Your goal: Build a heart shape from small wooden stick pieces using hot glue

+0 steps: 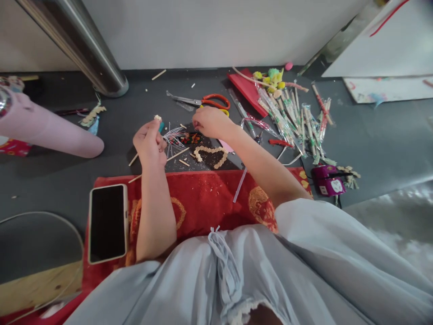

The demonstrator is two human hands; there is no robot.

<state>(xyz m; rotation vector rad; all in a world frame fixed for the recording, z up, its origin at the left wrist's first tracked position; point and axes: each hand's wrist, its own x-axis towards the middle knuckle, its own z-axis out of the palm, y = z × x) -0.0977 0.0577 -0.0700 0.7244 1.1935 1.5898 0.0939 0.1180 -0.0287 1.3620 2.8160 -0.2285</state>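
Note:
My left hand (150,143) is closed, pinching a small cream-coloured piece (157,118) between thumb and fingertips. A bit of something teal (161,127) shows beside those fingers. My right hand (212,123) is also closed, its fingertips together; whatever they hold is hidden or too small to make out. Just beyond it lie scissors (216,100) with orange and yellow handles. Between my hands are a bundle of thin white strands (175,137) and a dark patch with orange and red bits (191,138). Nearer me, a bumpy cream strip (221,161) lies bent into a rough heart shape.
Short sticks and crumbs are scattered around. A red cloth (209,194) carries a phone (107,223) at left. A pink bottle (57,124) lies left. Plastic-wrapped sticks (294,113), a red packet (248,90) and a purple device (324,179) are at right.

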